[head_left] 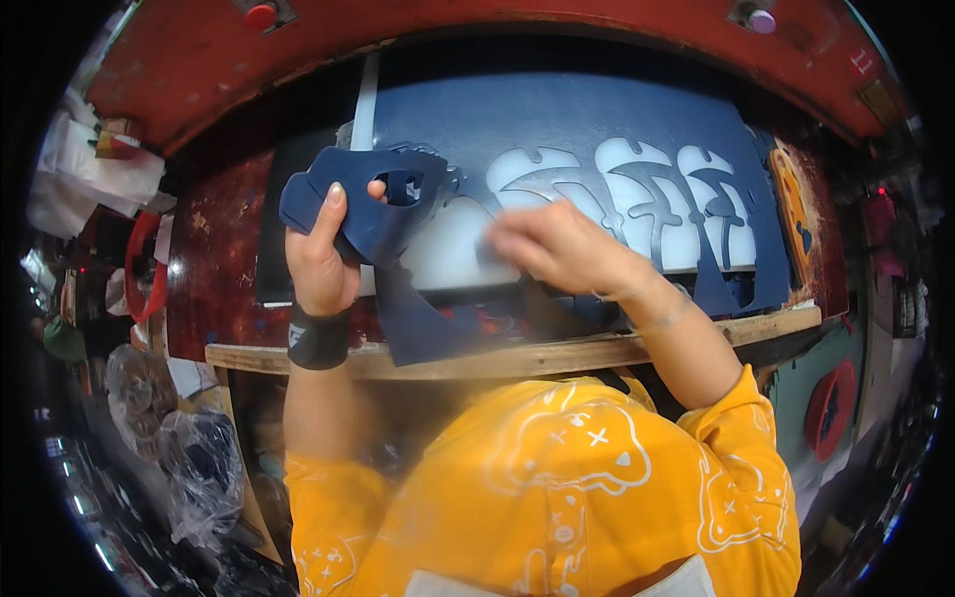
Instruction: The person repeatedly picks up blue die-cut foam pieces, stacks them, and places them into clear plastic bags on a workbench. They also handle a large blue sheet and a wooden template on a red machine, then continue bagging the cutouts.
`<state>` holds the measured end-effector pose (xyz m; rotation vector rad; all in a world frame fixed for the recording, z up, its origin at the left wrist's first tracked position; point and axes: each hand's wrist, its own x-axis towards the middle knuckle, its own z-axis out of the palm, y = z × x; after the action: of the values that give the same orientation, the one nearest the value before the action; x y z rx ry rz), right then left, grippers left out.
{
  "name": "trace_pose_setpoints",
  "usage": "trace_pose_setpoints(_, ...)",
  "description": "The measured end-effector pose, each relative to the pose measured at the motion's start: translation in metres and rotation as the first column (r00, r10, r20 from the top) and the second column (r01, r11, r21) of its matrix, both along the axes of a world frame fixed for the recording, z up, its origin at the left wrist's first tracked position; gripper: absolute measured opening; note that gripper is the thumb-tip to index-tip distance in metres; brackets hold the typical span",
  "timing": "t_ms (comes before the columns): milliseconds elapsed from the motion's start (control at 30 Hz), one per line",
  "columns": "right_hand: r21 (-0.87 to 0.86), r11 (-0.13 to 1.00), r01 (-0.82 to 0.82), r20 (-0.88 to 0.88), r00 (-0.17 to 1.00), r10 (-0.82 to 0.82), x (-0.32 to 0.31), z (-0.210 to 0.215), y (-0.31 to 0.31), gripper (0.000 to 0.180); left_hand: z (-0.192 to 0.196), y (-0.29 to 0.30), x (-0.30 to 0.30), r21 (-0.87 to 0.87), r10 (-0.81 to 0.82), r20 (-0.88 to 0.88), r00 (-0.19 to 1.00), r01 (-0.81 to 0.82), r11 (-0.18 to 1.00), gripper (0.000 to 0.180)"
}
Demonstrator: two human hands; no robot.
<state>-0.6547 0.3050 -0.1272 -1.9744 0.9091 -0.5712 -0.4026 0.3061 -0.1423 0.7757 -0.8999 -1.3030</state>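
Note:
My left hand (323, 254) grips a small stack of dark blue flat cut pieces (343, 189), thumb on top, above the left part of the work surface. These pieces have curved outlines and an opening. Over the near middle of a large dark blue sheet (557, 99) is my right hand (552, 244), its fingers smeared by motion, so what they hold, if anything, cannot be made out. Curved shapes are cut out of that sheet, and a white board (637, 234) shows through the gaps. A loose strip of the sheet (423, 328) hangs over the front edge.
A wooden rail (587, 350) runs along the front. At the right end stands an orange cutting die (793, 209). A red machine beam (497, 22) spans the far side, with a red button (261, 16) and a lilac button (762, 21). Clear plastic bags (204, 478) lie at lower left.

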Motion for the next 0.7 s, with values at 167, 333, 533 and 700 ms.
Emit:
trace_pose_setpoints(167, -0.220, 0.975, -0.025, 0.008, 1.000, 0.027, 0.009, -0.002, 0.020, 0.036, 0.003, 0.003, -0.002, -0.047, -0.028, 0.133, 0.991, 0.035, 0.998, 0.034)
trace_pose_setpoints(333, -0.282, 0.943, 0.175, -0.016, 0.982, -0.188, 0.041, -0.007, 0.009, 0.046, 0.007, 0.007, -0.019, -0.043, -0.090, 0.165, 0.982, 0.098, 0.994, 0.044)
trace_pose_setpoints(533, -0.496, 0.809, 0.315, 0.176, 0.949, -0.262, 0.042, -0.008, -0.039, 0.042, 0.019, -0.018, -0.013, -0.098, -0.048, 0.193, 0.980, 0.068, 0.993, 0.052)
trace_pose_setpoints(700, 0.169, 0.954, 0.247, 0.169, 0.946, -0.275, 0.042, -0.017, -0.056, 0.023, 0.017, -0.032, -0.007, -0.246, -0.007, 0.450, 0.893, 0.131, 0.960, 0.066)
